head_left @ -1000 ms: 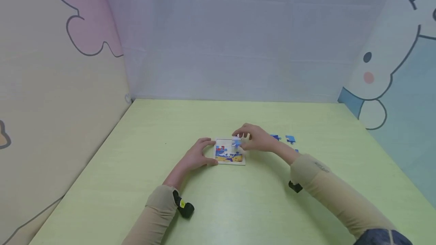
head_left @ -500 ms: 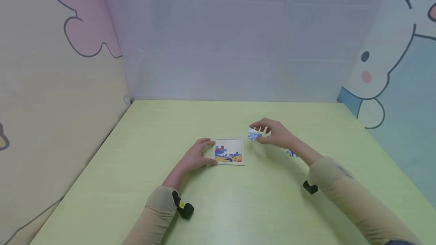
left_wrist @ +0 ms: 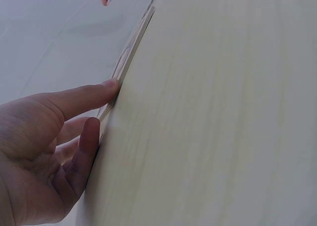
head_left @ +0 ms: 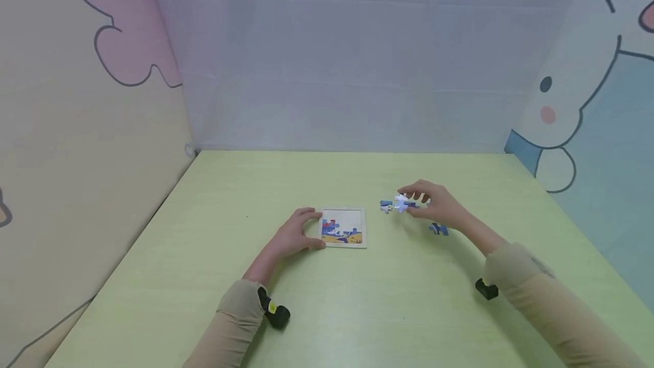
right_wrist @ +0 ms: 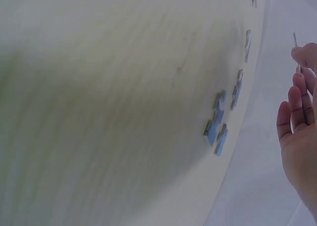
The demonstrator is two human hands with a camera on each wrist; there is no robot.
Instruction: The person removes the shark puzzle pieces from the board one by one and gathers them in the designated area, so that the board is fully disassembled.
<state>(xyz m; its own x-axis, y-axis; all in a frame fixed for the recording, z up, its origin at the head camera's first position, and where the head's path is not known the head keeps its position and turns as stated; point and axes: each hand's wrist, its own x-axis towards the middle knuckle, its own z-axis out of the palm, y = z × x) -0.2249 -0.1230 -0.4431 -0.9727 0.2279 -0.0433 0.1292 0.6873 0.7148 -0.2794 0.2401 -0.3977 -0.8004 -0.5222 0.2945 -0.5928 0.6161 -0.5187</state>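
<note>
A square jigsaw board point(head_left: 365, 230) with a pale rim lies flat mid-table, its lower part covered by a colourful picture and its upper part bare white. My left hand point(head_left: 292, 235) holds the board's left side, thumb at the near corner and fingers at the far one; the left wrist view shows the digits against the board edge point(left_wrist: 132, 52). To the right, my right hand point(head_left: 440, 204) pinches a white-and-blue puzzle piece point(head_left: 401, 204) above the table. Seen edge-on in the right wrist view, that piece point(right_wrist: 295, 39) sits between thumb and fingers.
Loose puzzle pieces lie right of the board: one point(head_left: 386, 205) left of the held piece, another point(head_left: 439, 229) below the right hand. Several pieces point(right_wrist: 216, 118) show in the right wrist view. A pale wall point(head_left: 327, 72) stands behind the table point(head_left: 327, 311).
My right hand has carried the puzzle piece from above the board rightwards to over the loose pieces. The left hand has stayed at the board's left side.
</note>
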